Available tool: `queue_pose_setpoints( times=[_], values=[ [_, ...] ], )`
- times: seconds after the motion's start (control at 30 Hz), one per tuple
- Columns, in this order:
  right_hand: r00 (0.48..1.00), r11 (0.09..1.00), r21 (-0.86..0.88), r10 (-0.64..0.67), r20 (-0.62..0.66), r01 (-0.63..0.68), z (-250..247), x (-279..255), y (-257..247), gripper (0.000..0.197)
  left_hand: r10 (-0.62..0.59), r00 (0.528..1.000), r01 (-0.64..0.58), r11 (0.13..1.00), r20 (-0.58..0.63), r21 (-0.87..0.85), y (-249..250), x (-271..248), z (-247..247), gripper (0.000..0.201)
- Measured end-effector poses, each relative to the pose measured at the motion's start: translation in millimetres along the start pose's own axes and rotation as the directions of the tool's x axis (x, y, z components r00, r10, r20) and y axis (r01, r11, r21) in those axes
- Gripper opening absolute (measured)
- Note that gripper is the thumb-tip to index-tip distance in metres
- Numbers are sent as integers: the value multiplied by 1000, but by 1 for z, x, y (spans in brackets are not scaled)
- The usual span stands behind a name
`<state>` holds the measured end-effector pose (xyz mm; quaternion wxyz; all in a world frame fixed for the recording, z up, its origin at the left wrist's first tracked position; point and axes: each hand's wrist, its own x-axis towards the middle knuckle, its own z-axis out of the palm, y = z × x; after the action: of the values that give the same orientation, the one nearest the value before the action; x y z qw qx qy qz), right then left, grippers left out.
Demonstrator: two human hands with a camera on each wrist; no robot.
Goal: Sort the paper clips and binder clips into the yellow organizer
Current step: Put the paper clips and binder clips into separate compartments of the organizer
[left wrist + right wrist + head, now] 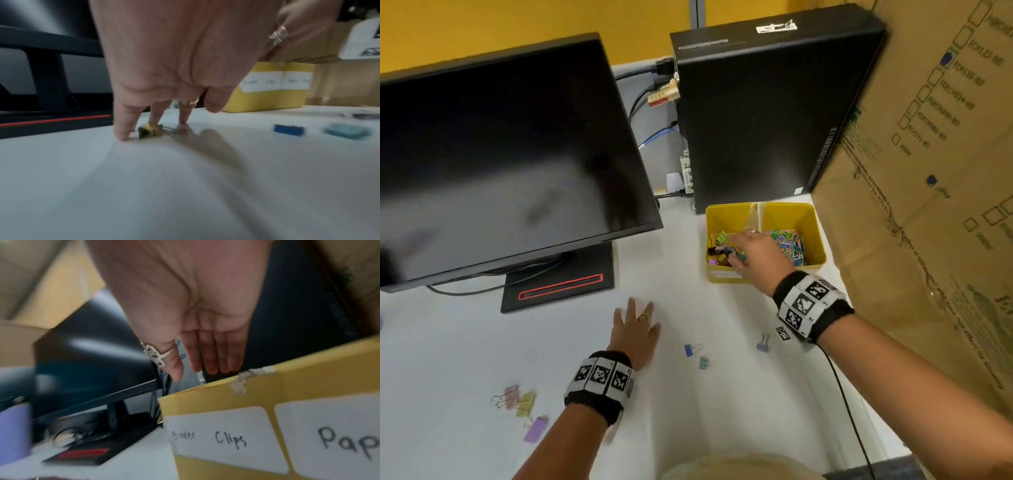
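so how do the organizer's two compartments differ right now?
Left compartment holds binder clips, labelled "Binder Clips"; right compartment holds a heap of paper clips, its label cut off at "Pap". The right hand hovers over the left one only. Both share the yellow organizer.

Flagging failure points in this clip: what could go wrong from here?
1. The left hand has straight fingertips around a small yellow clip on the table; with no grip yet, it could skid away.
2. The right hand hangs over the organizer near its divider; a drop could land among the paper clips.
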<state>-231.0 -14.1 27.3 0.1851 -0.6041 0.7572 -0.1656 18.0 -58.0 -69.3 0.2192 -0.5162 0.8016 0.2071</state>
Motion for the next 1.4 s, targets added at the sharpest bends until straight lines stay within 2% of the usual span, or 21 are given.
queue_pose_setpoints(
  times=[0.07, 0.1, 0.13, 0.2, 0.27, 0.33, 0.4, 0.47, 0.53, 0.6, 0.67, 0.73, 0.8, 0.9, 1.0, 1.13, 1.23, 1.33, 1.4],
  values=[
    [995, 994, -63, -92, -33, 89, 9, -23, 4, 39, 87, 996, -87, 996, 4, -18, 9, -13, 16, 70],
    [994, 990, -88, -110, 8, 110, 19, -40, 11, 42, 109, 994, -108, 992, 18, -61, 17, -22, 21, 72],
    [992, 989, -116, -78, 104, 90, 31, -58, 18, 45, 123, 992, -118, 987, 34, -112, 26, -31, 24, 66],
    [952, 990, -136, 12, 305, 31, 55, -93, 33, 39, 124, 992, -110, 963, 40, -245, 42, -44, 26, 52],
    [920, 991, -131, 34, 391, 19, 76, -115, 45, 33, 122, 992, -115, 956, 9, -271, 51, -46, 26, 49],
    [922, 993, -115, 43, 385, 2, 88, -123, 46, 28, 139, 990, -140, 979, -17, -150, 52, -44, 31, 51],
    [941, 993, -118, 31, 337, 9, 95, -120, 45, 32, 192, 981, -191, 981, -39, 18, 50, -44, 38, 60],
    [952, 985, -169, 22, 306, 32, 99, -116, 39, 38, 223, 974, -220, 973, -45, 70, 49, -45, 41, 68],
    [945, 984, -135, -68, 319, 116, 103, -114, 25, 35, 239, 970, -235, 968, -35, 93, 46, -46, 39, 66],
    [911, 990, 46, -139, 388, 132, 103, -111, 7, 26, 246, 968, -240, 963, -45, 120, 43, -46, 39, 58],
    [917, 975, 197, -171, 360, 105, 105, -103, -6, 21, 261, 962, -248, 958, -80, 142, 43, -47, 40, 51],
    [925, 963, 269, -118, 361, 19, 109, -94, -17, 23, 242, 965, -228, 965, -102, 133, 40, -49, 41, 48],
    [917, 963, 267, -85, 389, -24, 115, -89, -22, 28, 199, 973, -187, 977, -118, 104, 32, -50, 41, 49],
    [907, 976, 213, -53, 417, -41, 121, -86, -27, 36, 153, 974, -146, 988, -166, 56, 23, -51, 42, 49],
    [900, 989, 144, -25, 434, -42, 125, -84, -29, 33, 155, 970, -148, 988, -185, 51, 23, -51, 43, 43],
    [905, 994, 99, -8, 425, -38, 127, -80, -35, 22, 155, 977, -152, 988, -148, 33, 25, -47, 43, 43],
    [913, 998, 59, 5, 407, -31, 126, -76, -39, 24, 105, 988, -110, 993, -109, -42, 28, -45, 37, 36],
    [920, 993, 109, 7, 393, -54, 128, -74, -38, 26, 85, 991, -94, 993, -104, -78, 31, -44, 31, 31],
    [916, 982, 165, 19, 400, -93, 129, -73, -32, 26, 89, 990, -108, 980, -114, -169, 28, -42, 27, 24]
  ],
)
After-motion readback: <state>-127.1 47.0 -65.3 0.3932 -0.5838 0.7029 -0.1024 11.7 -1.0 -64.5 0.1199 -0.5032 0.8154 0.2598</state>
